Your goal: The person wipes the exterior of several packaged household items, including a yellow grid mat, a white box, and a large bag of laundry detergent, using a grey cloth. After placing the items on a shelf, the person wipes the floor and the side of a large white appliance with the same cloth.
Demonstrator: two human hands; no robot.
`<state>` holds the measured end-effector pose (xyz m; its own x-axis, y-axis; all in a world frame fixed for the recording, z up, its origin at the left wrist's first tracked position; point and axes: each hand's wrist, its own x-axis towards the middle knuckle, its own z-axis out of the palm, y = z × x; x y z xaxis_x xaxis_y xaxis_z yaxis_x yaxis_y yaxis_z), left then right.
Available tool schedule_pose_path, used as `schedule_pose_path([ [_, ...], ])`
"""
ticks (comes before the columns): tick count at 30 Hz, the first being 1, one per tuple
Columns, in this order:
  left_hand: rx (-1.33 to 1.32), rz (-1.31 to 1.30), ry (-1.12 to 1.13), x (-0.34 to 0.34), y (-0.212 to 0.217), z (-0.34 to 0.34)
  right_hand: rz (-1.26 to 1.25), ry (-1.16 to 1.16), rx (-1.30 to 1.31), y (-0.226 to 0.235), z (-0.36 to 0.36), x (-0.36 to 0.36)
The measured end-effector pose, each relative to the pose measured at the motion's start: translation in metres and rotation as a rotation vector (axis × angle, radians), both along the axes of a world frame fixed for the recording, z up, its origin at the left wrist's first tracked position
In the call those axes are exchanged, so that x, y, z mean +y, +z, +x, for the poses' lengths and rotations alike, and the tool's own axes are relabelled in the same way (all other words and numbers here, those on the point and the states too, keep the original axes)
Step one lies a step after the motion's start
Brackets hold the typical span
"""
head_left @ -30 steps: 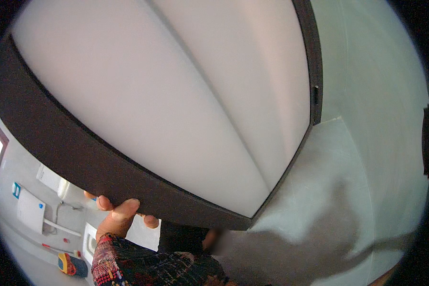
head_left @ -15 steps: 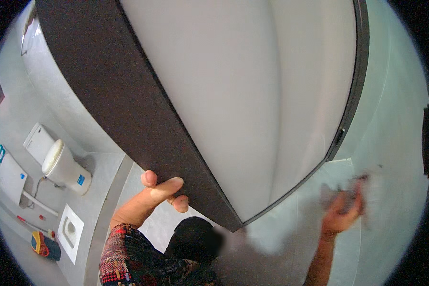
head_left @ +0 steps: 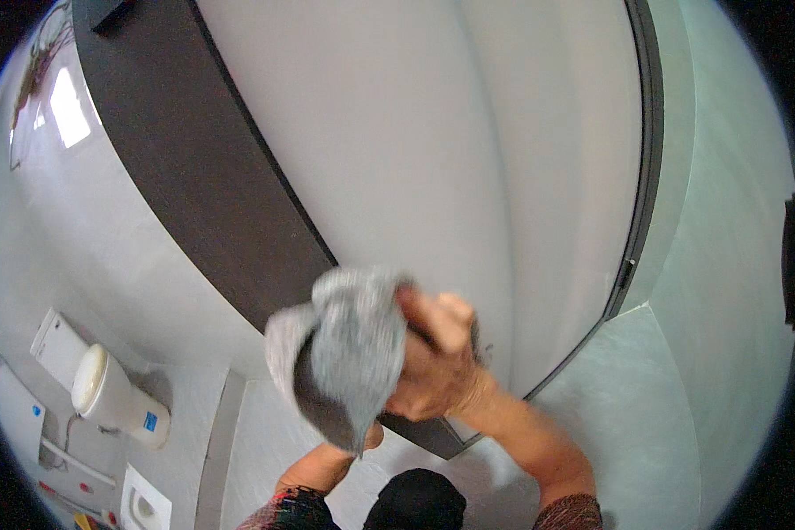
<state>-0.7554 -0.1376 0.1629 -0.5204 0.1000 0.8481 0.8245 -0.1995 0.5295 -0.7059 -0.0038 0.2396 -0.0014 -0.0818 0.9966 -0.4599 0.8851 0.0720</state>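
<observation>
A grey cloth (head_left: 359,340), folded and blurred by motion, is gripped in my right hand (head_left: 437,362). The cloth lies over or just in front of the brown edge of a door (head_left: 247,203); whether it touches the edge I cannot tell. The door has a dark brown edge and a pale grey face (head_left: 389,150). Behind the cloth, low on the brown edge, is my left hand (head_left: 374,435); its fingers are mostly hidden.
To the left stand a white toilet (head_left: 106,389) and a white squat pan (head_left: 144,505) on a raised step (head_left: 214,437). A pale tiled wall (head_left: 733,265) runs along the right. A black rounded shape (head_left: 417,499) is at the lower edge.
My right hand has swung from the right wall, leftward and across, to the door's brown edge with the cloth. The left hand, earlier plainly on that edge, is now mostly covered. The view has shifted.
</observation>
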Motion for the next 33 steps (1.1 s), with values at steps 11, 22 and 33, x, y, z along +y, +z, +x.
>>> schedule_pose_path([
  [11,0.103,0.041,-0.02,0.009,0.006,-0.067,-0.462,-0.358,-0.024,0.015,-0.069,0.127],
  [22,0.099,0.041,0.0,0.023,0.004,-0.12,0.21,-0.158,0.133,0.03,-0.124,0.005],
  [33,0.024,0.048,-0.076,0.013,-0.001,-0.126,-0.332,-0.496,0.197,0.082,-0.122,0.132],
])
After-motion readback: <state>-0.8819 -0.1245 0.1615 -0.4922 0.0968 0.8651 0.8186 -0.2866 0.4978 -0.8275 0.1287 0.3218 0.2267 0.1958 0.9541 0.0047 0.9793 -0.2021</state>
